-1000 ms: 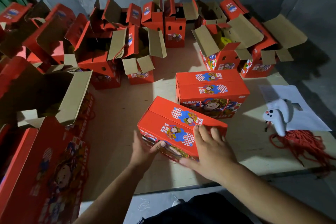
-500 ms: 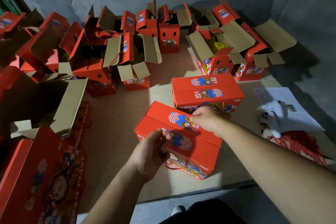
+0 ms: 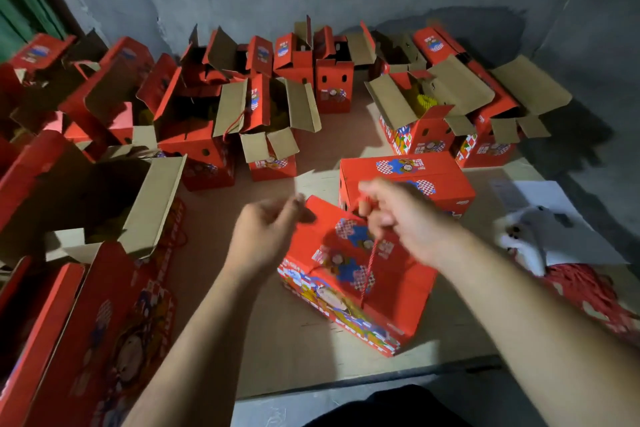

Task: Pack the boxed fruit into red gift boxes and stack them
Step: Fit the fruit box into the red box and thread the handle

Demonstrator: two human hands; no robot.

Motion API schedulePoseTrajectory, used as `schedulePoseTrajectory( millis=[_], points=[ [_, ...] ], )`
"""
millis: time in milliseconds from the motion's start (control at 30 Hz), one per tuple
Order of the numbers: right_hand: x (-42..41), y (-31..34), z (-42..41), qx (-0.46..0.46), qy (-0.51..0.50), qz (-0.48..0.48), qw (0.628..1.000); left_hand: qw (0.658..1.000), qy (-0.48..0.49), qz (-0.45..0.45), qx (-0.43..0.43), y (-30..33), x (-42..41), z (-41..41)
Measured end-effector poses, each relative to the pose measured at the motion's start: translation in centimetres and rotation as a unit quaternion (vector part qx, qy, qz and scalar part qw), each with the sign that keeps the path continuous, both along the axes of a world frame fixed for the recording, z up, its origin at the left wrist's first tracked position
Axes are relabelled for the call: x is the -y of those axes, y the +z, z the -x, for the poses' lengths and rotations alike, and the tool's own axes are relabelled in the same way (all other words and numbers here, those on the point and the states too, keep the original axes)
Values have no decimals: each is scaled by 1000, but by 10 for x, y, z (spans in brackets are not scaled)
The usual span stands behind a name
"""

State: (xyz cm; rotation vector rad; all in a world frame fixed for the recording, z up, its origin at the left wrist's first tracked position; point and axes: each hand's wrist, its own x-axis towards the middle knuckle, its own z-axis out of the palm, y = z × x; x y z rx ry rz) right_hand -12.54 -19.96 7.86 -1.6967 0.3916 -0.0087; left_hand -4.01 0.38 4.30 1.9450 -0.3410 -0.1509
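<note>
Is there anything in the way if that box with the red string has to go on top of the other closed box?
Nothing visible blocks it. The near gift box, held by its red cord in the right hand, sits just in front of the closed gift box, whose flat top is bare.

A closed gift box (image 3: 356, 274) lies tilted near the board's (image 3: 277, 350) front edge, a second closed box (image 3: 405, 180) just behind it, open boxes (image 3: 263, 114) ranged behind and to the left, a cord pile (image 3: 585, 291) well to the right
</note>
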Motion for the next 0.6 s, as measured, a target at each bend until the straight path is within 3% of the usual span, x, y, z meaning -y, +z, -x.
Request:
schedulePoseTrajectory(
  millis=[67, 133, 200, 300, 367, 433, 500, 600],
  points=[
    [10, 23, -13, 29, -16, -38, 999, 995, 80, 54, 15, -13, -13, -7],
    [2, 27, -18, 37, -13, -90, 995, 995, 59, 79, -26, -31, -18, -7],
    [-10, 26, -17, 8, 19, -39, 999, 995, -2, 46, -87, -50, -18, 0],
    [-11, 28, -10, -16, 40, 51, 998, 998, 20, -10, -67, -81, -28, 13],
    [-10, 28, -5, 15, -12, -14, 1000, 994, 95, 1, -49, -89, -38, 18],
    [-16, 28, -2, 21, -24, -65, 997, 990, 111, 35, -74, -92, -43, 19],
    [-19, 34, 0, -7, 14, -5, 1000, 984, 73, 75, -141, -96, -43, 22],
    [-19, 47, -1, 3, 65, 84, 994, 973, 74, 131, -175, -101, -48, 28]
  ],
)
